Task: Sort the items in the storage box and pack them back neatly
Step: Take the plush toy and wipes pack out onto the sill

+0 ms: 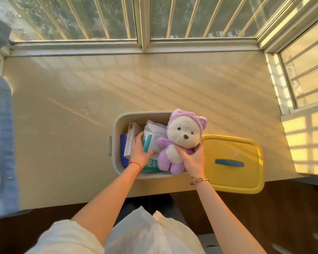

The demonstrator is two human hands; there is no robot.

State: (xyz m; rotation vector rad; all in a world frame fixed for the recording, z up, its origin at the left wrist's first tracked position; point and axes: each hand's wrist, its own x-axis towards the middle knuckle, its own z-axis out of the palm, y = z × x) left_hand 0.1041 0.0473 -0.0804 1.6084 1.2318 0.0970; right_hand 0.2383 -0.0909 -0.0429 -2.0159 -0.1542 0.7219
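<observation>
Our right hand (193,160) clasps the bear (178,142) to seat it; left hand (139,150) flat, pressing wipes (149,143) down in the box (117,123).

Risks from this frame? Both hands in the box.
1. The plush bear, held by the right hand, sits above the storage box rim; the yellow lid may not close.
2. The left hand pressing the wipes pack could crumple it or tip the white carton.

A beige ledge (62,125) bears storage box (117,121) and yellow lid (233,149).
</observation>
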